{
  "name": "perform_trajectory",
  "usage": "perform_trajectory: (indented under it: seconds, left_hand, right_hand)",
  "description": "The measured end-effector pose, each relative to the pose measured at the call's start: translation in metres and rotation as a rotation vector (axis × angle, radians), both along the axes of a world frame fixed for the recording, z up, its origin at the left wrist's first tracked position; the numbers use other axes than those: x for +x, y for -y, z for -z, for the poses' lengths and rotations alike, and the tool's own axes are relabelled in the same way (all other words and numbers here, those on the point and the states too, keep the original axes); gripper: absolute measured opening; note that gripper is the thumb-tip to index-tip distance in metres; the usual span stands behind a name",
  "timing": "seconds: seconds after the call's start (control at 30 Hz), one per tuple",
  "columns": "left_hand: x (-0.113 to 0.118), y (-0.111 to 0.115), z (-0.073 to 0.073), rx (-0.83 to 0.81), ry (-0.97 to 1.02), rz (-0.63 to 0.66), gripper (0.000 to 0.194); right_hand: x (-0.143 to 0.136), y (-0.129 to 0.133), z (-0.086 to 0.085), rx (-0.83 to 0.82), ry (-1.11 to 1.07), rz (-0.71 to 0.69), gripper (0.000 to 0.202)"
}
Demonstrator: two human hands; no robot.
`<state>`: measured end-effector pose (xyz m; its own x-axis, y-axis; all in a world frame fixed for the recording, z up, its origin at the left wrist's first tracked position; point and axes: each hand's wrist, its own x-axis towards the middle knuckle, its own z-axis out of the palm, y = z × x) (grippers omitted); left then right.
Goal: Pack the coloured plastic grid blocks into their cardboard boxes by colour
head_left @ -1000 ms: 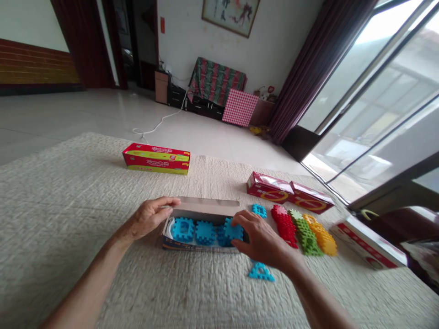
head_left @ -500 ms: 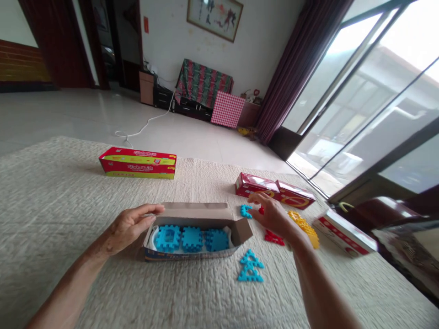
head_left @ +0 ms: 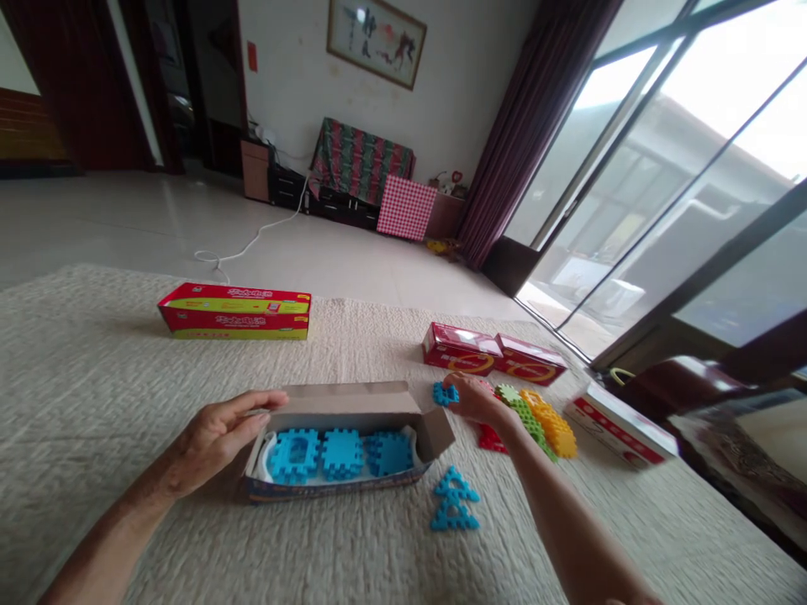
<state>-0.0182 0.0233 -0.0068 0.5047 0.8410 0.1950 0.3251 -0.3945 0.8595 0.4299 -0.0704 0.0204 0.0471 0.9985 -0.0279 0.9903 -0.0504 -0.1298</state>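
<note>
An open cardboard box (head_left: 340, 491) holds blue interlocking plastic blocks (head_left: 342, 454) in a row, with white lining at its ends. My left hand (head_left: 218, 437) is at the box's back left corner, fingers stretched out and thumb apart; whether it touches the cardboard I cannot tell. To the right of the box, my right hand (head_left: 482, 402) has its fingertips closed on a small blue block piece (head_left: 445, 394) on the rug. Two blue triangular pieces (head_left: 455, 502) lie in front of it. Red pieces (head_left: 492, 439), partly hidden by my right arm, are beside green pieces (head_left: 530, 422) and yellow pieces (head_left: 555, 424).
A red and yellow-green box (head_left: 236, 313) sits at the back left of the textured rug (head_left: 353, 555). Two dark red boxes (head_left: 463, 349) stand behind the pieces. A white and red box (head_left: 624, 426) is at the right, near glass doors (head_left: 630, 185).
My right hand has moved down and left onto the small blue piece, uncovering the green pieces. The view has shifted slightly; my left hand stays by the box corner.
</note>
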Motion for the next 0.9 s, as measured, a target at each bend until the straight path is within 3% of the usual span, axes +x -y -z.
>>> perform_trajectory:
  seconds: [0.2,0.43,0.67,0.9]
  left_hand:
    - [0.0,0.002,-0.002,0.012,-0.001,0.002,0.032]
    - [0.005,0.009,-0.012,0.004,0.042,0.012,0.03]
    - [0.007,0.012,-0.017,0.016,0.103,0.011,0.028]
    - [0.008,0.011,-0.014,0.017,0.158,0.029,0.028]
  right_hand:
    - [0.0,0.003,0.0,0.044,-0.007,0.013,0.033]
    - [-0.023,0.019,-0.042,0.305,-0.049,0.009,0.029]
    - [-0.095,0.033,-0.077,0.437,-0.141,-0.173,0.037]
    - [-0.175,0.018,-0.072,0.244,-0.246,-0.516,0.041]
